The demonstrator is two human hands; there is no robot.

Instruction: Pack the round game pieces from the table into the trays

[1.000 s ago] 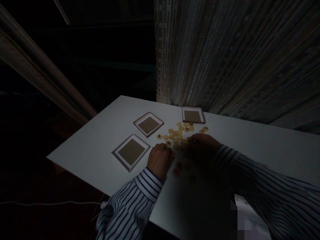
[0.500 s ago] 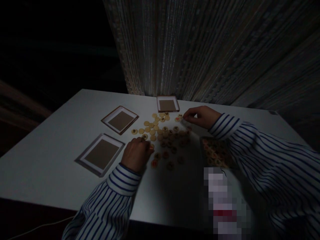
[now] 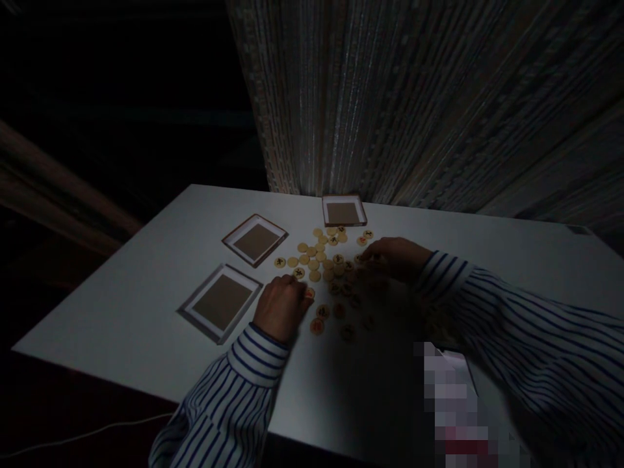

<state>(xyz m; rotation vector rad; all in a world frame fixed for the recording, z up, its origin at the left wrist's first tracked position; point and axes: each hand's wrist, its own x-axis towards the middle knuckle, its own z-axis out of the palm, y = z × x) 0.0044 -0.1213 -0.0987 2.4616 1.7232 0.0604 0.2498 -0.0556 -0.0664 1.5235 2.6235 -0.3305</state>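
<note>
Several round pale game discs [image 3: 322,260], some marked in black or red, lie scattered on a white table [image 3: 121,312]. My left hand [image 3: 283,307] rests curled at the near left edge of the pile, its fingertips pressed on a disc. My right hand [image 3: 394,257] lies knuckles up over the right side of the pile, fingers bent down onto the discs. Whether either hand actually grips a disc is hidden in the dim light. Both arms wear striped sleeves.
Three shallow square trays with brown insides stand on the table: one near left [image 3: 221,302], one behind it [image 3: 255,239], one at the back [image 3: 344,211]. A ribbed curtain [image 3: 439,104] hangs behind the table. A white cable [image 3: 73,439] runs below the front edge.
My right hand has come back from the far right edge of the pile and dropped lower onto the discs. The view shifted slightly; my left hand stays at the pile's near left.
</note>
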